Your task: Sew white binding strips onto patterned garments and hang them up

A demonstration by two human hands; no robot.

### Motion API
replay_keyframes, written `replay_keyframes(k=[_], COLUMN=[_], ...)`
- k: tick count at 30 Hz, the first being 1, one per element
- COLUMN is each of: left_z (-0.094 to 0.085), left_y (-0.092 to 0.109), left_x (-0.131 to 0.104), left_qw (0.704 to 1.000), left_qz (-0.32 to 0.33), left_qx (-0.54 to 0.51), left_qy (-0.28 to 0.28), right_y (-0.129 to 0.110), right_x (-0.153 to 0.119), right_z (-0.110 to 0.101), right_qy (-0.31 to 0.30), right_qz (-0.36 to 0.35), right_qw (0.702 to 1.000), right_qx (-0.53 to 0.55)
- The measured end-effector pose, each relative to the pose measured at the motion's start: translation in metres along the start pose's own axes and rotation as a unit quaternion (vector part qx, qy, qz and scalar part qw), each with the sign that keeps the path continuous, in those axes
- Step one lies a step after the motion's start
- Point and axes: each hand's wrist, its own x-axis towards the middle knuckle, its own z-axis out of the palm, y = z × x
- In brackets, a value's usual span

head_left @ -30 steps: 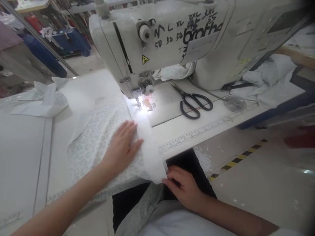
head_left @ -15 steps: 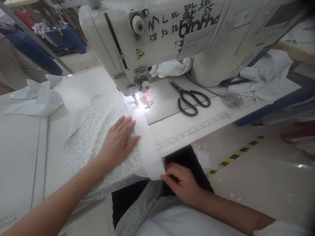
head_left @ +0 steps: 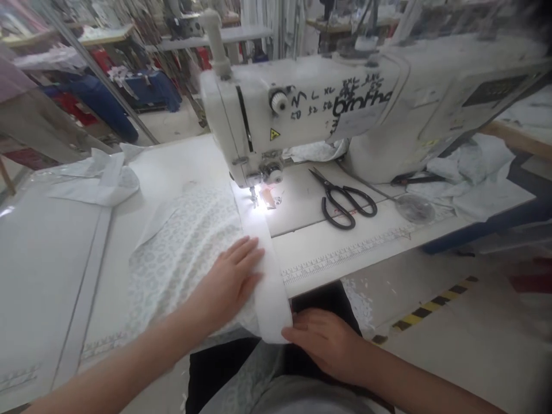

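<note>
My left hand (head_left: 228, 282) lies flat, fingers stretched, on a pale leopard-patterned fabric (head_left: 176, 247), with its fingertips reaching the edge of a white fabric strip (head_left: 273, 305). The strip runs from under the lit presser foot (head_left: 254, 199) of the sewing machine (head_left: 233, 123) down to the table's front edge. There my right hand (head_left: 325, 342) pinches the strip's right edge between thumb and fingers. Part of the patterned fabric is hidden under my left hand and forearm.
Black scissors (head_left: 345, 201) lie right of the needle, with a ruler tape (head_left: 340, 253) along the front edge. Crumpled fabric (head_left: 478, 178) is heaped at the right, and more cloth (head_left: 103, 184) lies at the left. A person (head_left: 47, 121) stands at far left.
The view has tilted up, so the machine and table sit lower and more background shows. Both hands keep nearly the same places on the fabric.
</note>
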Motion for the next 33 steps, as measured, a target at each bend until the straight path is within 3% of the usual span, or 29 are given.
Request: replay_keyframes(k=[5, 10, 19, 29, 33], left_z=[0.001, -0.004, -0.013, -0.027, -0.036], left_y=[0.009, 0.001, -0.036, -0.081, -0.086], left_x=[-0.013, -0.008, 0.036, 0.085, 0.096], left_qw=[0.999, 0.999, 1.000, 0.999, 0.997], left_qz=[-0.017, -0.015, 0.006, 0.029, 0.018], left_qx=[-0.029, -0.036, 0.003, 0.022, 0.064], left_qy=[-0.023, -0.037, -0.006, 0.018, 0.033], right_y=[-0.006, -0.004, 0.035, 0.083, 0.066], right_x=[0.013, 0.030, 0.080, 0.128, 0.114], right_z=[-0.008, -0.009, -0.019, -0.018, -0.020], right_qy=[-0.020, -0.003, -0.031, -0.045, -0.006], right_qz=[0.007, 0.028, 0.050, 0.008, 0.040], right_qw=[1.000, 0.999, 0.998, 0.995, 0.995], right_qx=[-0.008, 0.035, 0.008, -0.094, -0.091])
